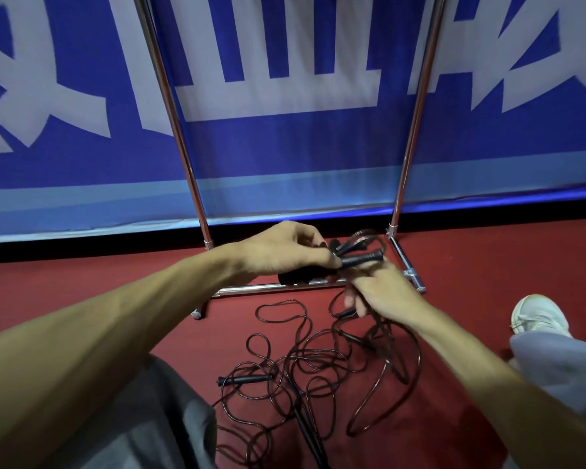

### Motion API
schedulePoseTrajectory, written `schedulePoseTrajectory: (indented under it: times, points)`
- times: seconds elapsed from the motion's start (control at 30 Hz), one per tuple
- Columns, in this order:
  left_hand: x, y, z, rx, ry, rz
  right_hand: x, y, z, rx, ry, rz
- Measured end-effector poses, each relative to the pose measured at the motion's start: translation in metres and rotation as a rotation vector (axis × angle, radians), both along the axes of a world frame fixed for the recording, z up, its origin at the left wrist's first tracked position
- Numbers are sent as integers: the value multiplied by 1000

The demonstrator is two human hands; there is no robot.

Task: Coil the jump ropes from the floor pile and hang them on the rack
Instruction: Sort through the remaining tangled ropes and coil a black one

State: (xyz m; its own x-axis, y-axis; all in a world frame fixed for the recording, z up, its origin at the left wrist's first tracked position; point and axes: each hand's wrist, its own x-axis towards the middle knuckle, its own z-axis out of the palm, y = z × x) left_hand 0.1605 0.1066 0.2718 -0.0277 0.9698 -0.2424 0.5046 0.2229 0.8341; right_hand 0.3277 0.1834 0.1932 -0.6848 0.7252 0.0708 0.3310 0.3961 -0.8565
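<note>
Left hand is pinching a black handle between thumb and fingers, above the base bar of the chrome rack. Right hand is gripping dark rope strands just below, fingers curled round them. The jump ropes are lying tangled on the red floor, in front of the rack.

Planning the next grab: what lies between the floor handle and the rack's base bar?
In the head view, just rope loops on bare red floor.
</note>
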Motion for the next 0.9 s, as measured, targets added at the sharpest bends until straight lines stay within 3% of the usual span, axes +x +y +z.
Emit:
schedulePoseTrajectory:
  times: [0.2, 0.33, 0.53, 0.6, 0.7, 0.8, 0.9]
  points:
    - [-11, 6, -5, 80, -40, 228, -4, -10, -6, -187, 9, 159]
    - [-13, 6, -5, 96, -11, 195, -9, -23, -7, -408, -11, 254]
    - [-46, 11, -20, 136, 113, 444, -6, -30, -4, -548, -111, 188]
    - [-57, 12, -25, 132, 337, 378, -5, -31, 4, -412, -99, 166]
    - [-58, 12, -29, 95, 698, 199, -2, -35, 15, 87, -182, 203]
    - [-48, 14, -32, 67, 819, 26, 0, -37, 22, 375, -180, 278]
    - [-37, 14, -39, -12, 806, -230, 3, -31, 24, 516, -163, 329]
